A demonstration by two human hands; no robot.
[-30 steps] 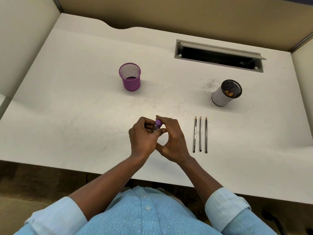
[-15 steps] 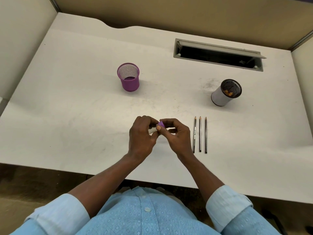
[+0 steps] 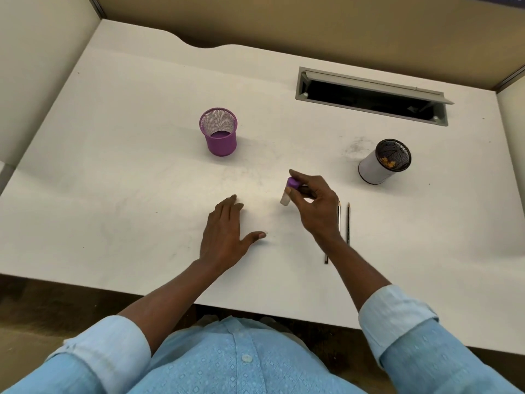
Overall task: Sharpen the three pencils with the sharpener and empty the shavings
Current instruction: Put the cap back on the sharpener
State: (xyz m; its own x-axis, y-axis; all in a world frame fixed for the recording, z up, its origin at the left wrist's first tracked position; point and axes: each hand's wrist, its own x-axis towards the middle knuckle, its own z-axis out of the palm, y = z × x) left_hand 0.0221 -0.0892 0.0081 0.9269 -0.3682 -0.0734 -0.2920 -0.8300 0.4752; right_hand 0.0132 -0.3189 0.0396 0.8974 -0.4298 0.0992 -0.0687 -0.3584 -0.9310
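My right hand (image 3: 316, 207) pinches a small sharpener (image 3: 289, 191) with a purple cap and a clear body, held just above the white desk (image 3: 113, 180). My left hand (image 3: 224, 234) lies flat on the desk with straight fingers, holding nothing. The pencils (image 3: 348, 223) lie side by side to the right; my right hand and forearm cover most of them, and only two tips show. A white mesh cup (image 3: 376, 169) with orange shavings inside stands at the right.
A purple mesh cup (image 3: 218, 133) stands at centre left. A grey cable slot (image 3: 369, 93) with its lid up is cut into the desk at the back right. Partition walls enclose the desk at the back and both sides.
My hands have parted. The left hand let go of the sharpener and came down flat on the desk. The right hand kept the sharpener and moved it up and to the right.
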